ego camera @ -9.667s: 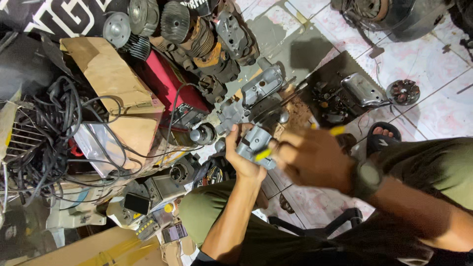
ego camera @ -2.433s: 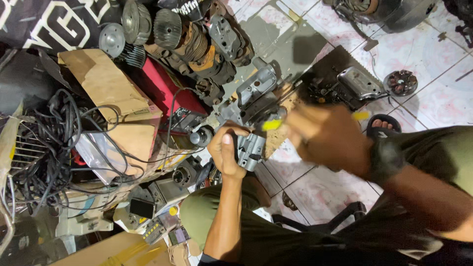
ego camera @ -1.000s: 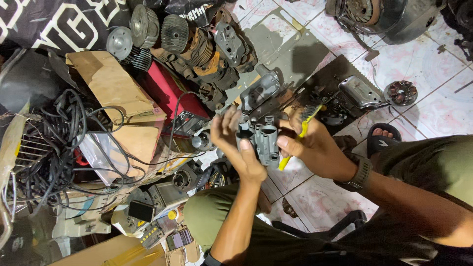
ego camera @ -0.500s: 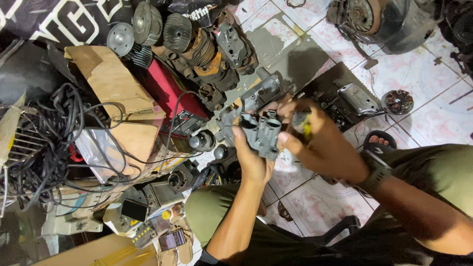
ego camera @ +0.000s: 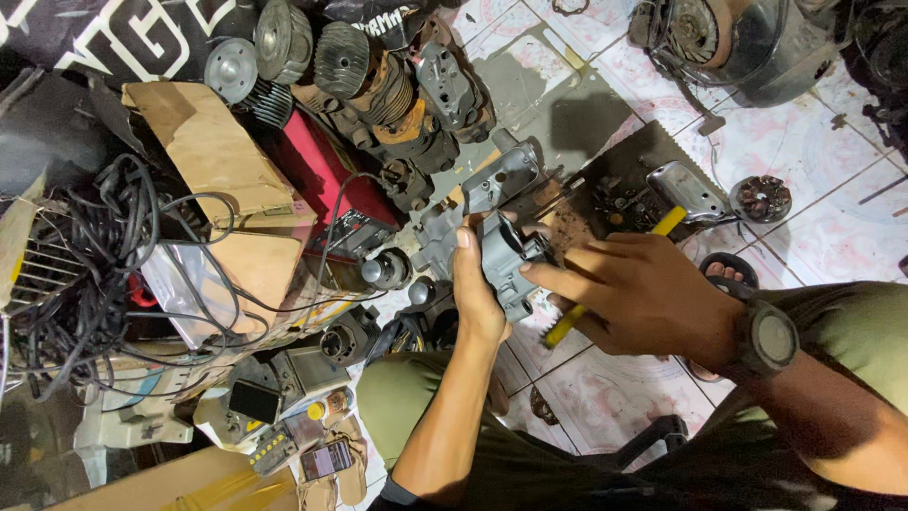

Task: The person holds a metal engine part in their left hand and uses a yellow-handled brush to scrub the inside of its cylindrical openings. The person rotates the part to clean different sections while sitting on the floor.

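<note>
Clenched around the grey casting (ego camera: 506, 255), your left hand (ego camera: 476, 298) holds it up above the tiled floor (ego camera: 813, 199), at the middle of the head view. Your right hand (ego camera: 643, 293) grips a yellow-handled tool (ego camera: 567, 326) in its palm while its fingers (ego camera: 553, 274) rest on the casting's 3 o'clock side. You seem to be turning the part over to inspect it; working on it next would call for bringing the tool's tip round. Cylinders (ego camera: 364, 71) lie at 11 o'clock, cables (ego camera: 95, 246) at 9.
</note>
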